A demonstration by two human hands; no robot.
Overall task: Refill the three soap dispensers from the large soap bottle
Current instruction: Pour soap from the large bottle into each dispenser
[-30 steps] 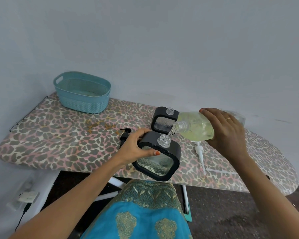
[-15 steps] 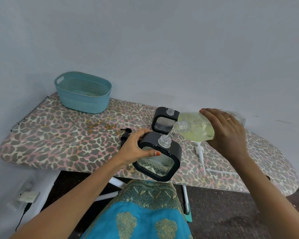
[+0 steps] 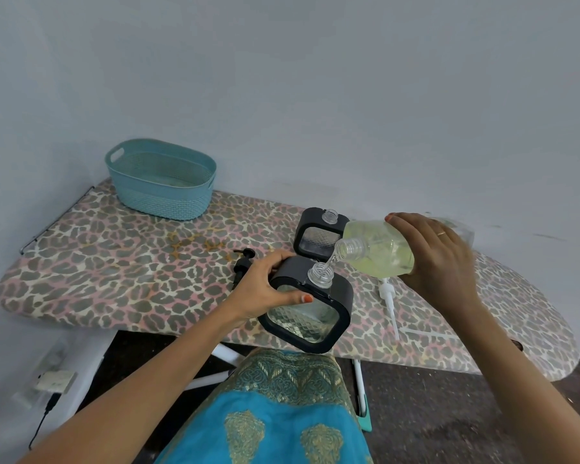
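Dispenser (image 3: 303,318) of quilted glass clamped by left grip (image 3: 265,289), clear bottle (image 3: 379,251) by right grip (image 3: 439,259).

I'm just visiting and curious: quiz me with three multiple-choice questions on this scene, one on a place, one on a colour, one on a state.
1. Where is the teal basket? A) at the ironing board's far left end B) on the floor C) on the lap
2. Soap colour in the large soap bottle? A) pink B) pale yellow-green C) blue
3. The dispenser in the left hand is: A) pump-capped B) open-necked, taking soap C) lying flat

Answers: 1 A, it stands on the board's far left end; 2 B, seen through the clear bottle; 3 B, a thin stream falls into its bare neck.
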